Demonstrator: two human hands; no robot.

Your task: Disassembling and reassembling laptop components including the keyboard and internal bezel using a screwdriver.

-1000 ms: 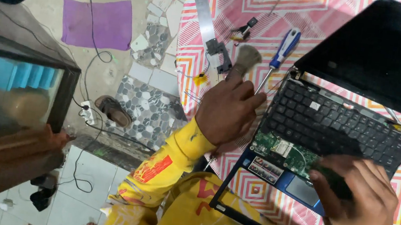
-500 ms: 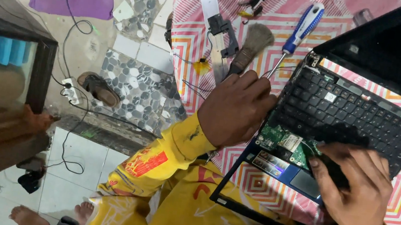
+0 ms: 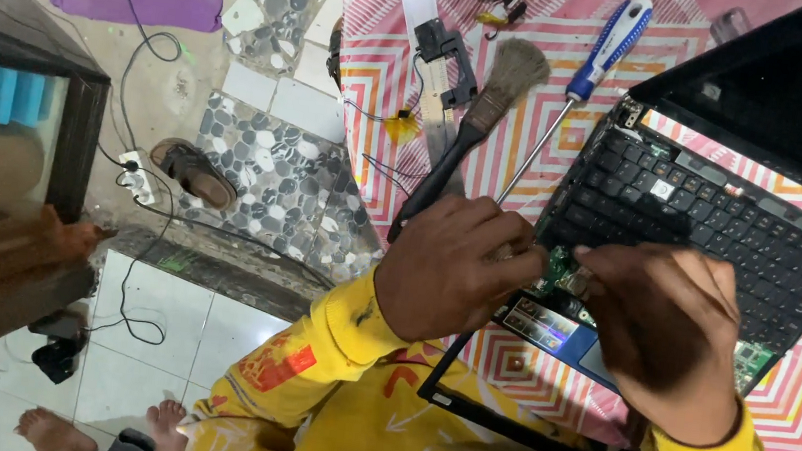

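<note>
Left hand is resting curled at the opened laptop edge; grip unclear. Right hand has moved in from the palm-rest, fingers now pinching together over the exposed green circuit board beside it.

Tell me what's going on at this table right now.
A person in yellow sleeves is bent over an opened laptop on a pink patterned tablecloth. The left hand and right hand meet at a small exposed green circuit board near the laptop's front corner, fingertips pinching at it. A paintbrush and a blue-handled screwdriver lie unused beside the keyboard.
</note>
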